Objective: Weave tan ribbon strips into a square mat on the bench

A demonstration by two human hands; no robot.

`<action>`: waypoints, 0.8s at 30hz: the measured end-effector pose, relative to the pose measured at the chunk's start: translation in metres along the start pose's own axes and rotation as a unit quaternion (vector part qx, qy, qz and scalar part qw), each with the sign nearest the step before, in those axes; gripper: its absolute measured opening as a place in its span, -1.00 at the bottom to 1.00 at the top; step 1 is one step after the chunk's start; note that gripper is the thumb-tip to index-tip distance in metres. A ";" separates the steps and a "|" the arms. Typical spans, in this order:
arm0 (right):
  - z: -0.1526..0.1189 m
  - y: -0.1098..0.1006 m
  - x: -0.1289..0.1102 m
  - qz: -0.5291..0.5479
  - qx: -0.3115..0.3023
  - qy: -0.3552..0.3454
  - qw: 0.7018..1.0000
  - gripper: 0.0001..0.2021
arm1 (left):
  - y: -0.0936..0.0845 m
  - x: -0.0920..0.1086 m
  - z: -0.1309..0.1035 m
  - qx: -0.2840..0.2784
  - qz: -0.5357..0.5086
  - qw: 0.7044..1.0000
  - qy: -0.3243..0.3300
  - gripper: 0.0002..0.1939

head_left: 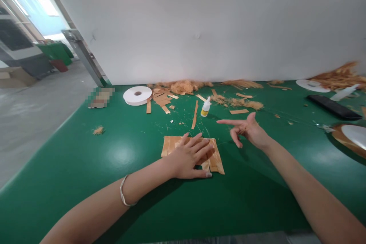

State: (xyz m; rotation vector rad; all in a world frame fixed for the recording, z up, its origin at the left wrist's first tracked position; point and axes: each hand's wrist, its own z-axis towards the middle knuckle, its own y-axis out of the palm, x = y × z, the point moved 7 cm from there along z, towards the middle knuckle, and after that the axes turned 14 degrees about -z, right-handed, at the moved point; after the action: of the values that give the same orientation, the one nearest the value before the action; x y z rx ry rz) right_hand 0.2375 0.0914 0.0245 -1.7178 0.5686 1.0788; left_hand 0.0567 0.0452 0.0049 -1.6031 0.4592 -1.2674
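My left hand (192, 157) lies flat, fingers spread, on a sheet of tan strips (215, 160) laid side by side on the green table. It covers the middle of the sheet, and the thumb rests near its front edge. To the right, my right hand (248, 132) hovers over the table, apart from the sheet. Its index finger points left, the thumb is up and the other fingers are partly bent; I see nothing held in it. Just beyond both hands stands a small white glue bottle (205, 107) with a yellow label. A narrow loose tan strip (195, 115) lies beside it.
A white tape roll (137, 94), loose tan pieces (161, 99) and a fibre heap (183, 85) lie along the white partition (200, 34). At right are a black flat object (334, 107), a white-tipped bottle (344, 92) and another roll (354, 137). A blurred rectangular object (100, 97) lies at left.
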 end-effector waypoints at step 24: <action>0.004 -0.015 -0.010 -0.593 0.195 -0.085 0.776 -0.44 | 0.001 0.001 0.001 -0.021 0.018 1.000 -0.002 -0.13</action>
State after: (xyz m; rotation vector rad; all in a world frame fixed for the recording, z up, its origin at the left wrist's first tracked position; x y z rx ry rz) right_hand 0.2422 0.1001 0.0396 -1.1871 -0.4136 0.1424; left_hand 0.0580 0.0450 0.0046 -1.6248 0.5126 -1.2338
